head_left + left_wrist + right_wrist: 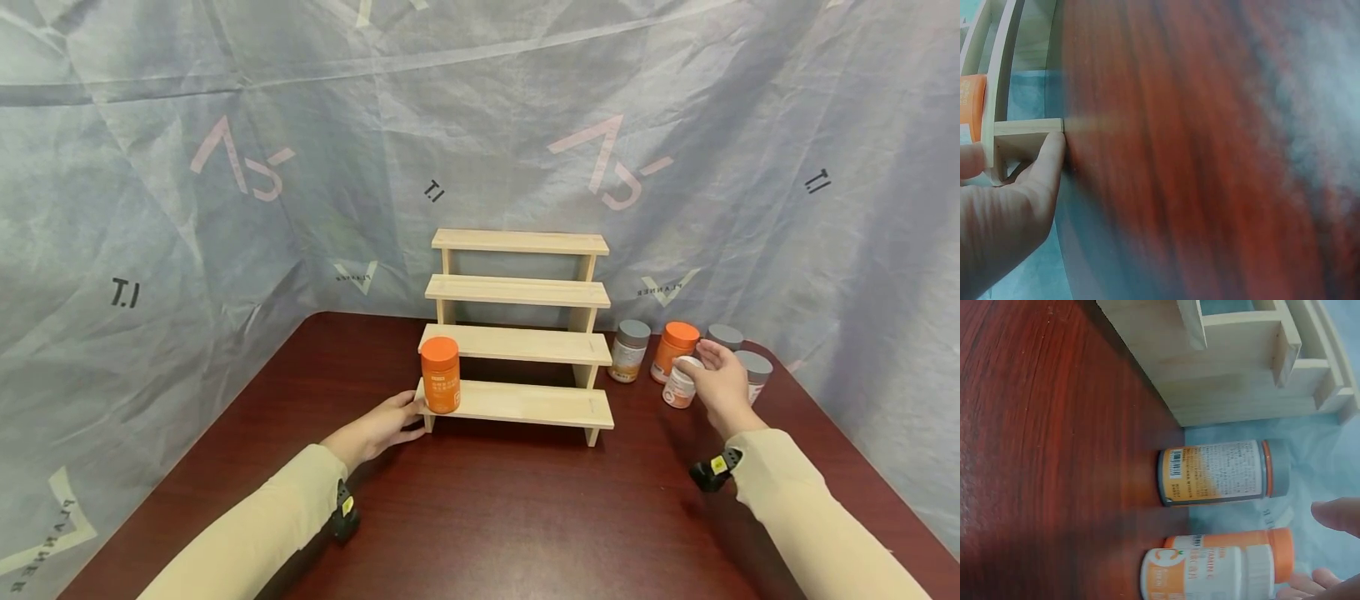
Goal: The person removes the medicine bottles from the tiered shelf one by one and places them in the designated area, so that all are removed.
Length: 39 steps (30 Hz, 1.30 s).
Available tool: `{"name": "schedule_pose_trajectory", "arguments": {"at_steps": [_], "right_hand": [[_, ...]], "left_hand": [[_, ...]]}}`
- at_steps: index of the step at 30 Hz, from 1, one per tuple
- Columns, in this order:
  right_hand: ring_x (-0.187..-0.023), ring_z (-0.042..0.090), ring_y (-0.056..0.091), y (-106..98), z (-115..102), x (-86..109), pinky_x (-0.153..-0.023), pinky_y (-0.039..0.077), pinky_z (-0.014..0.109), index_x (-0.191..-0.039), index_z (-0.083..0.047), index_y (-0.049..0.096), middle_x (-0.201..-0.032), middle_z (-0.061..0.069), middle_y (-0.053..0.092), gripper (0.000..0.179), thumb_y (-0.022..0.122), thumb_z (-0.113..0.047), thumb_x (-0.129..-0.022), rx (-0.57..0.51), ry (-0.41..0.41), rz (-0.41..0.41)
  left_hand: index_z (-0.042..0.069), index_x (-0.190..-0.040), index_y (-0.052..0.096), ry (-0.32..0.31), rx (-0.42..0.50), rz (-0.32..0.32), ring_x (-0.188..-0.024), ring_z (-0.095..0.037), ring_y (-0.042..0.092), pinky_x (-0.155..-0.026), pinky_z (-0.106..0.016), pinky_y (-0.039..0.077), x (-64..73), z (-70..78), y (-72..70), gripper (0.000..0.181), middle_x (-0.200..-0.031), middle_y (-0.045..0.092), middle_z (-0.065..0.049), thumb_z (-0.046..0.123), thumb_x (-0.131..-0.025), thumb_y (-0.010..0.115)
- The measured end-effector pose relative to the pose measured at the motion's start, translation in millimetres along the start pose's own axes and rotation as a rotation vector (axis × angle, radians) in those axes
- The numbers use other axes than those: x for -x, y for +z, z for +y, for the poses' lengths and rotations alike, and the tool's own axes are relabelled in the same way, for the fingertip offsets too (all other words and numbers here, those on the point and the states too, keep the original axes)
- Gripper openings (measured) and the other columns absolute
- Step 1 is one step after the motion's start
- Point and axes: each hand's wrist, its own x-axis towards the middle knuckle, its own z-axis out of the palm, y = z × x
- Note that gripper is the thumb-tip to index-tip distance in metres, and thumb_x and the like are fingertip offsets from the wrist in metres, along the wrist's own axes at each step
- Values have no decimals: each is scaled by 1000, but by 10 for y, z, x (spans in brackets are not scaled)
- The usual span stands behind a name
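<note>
My left hand (382,427) holds the left end of the lowest step of a pale wooden four-step display stand (525,404). In the left wrist view one fingertip presses against the step's end. An orange bottle with an orange lid (441,383) stands upright on that step, just by the hand. On the right, my right hand (723,385) reaches over a small white-capped bottle (679,388) with an orange and white label. Its thumb and fingers are spread apart around the cap, and the right wrist view shows a gap between thumb and cap (1259,572).
Close to the stand's right side is a grey-lidded bottle with a yellowish label (627,357). Another orange bottle (670,352) stands behind the white-capped one. Two more grey-lidded bottles (725,336) are partly hidden by the right hand. Printed grey cloth (480,125) hangs behind the dark red table (495,517).
</note>
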Motion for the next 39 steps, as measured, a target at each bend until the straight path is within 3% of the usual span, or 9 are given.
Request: {"name": "schedule_pose_trajectory", "arguments": {"at_steps": [21, 28, 39], "right_hand": [[-149, 28, 19, 72, -317, 183, -120, 26, 48, -155, -12, 21, -161, 10, 19, 77, 63, -35, -94, -72, -50, -109], [-148, 26, 22, 154, -450, 286, -120, 27, 46, -156, -17, 21, -160, 6, 24, 81, 65, -40, -92, -92, -102, -156], [-147, 28, 23, 294, -606, 473, -116, 30, 54, -155, -10, 20, -160, 12, 24, 82, 66, -34, -92, -123, -160, -243]], "left_hand": [[1, -152, 20, 1, -7, -4, -143, -41, 28, -110, -49, 41, 1, 6, -1, 50, -154, 28, -25, 18, -107, 35], [2, -152, 20, -11, -5, -6, -143, -40, 28, -110, -49, 41, 6, 19, -2, 50, -154, 28, -24, 18, -107, 35], [1, -151, 23, -2, 4, 0, -142, -40, 31, -111, -49, 41, -6, 6, 4, 48, -152, 32, -25, 17, -107, 34]]}}
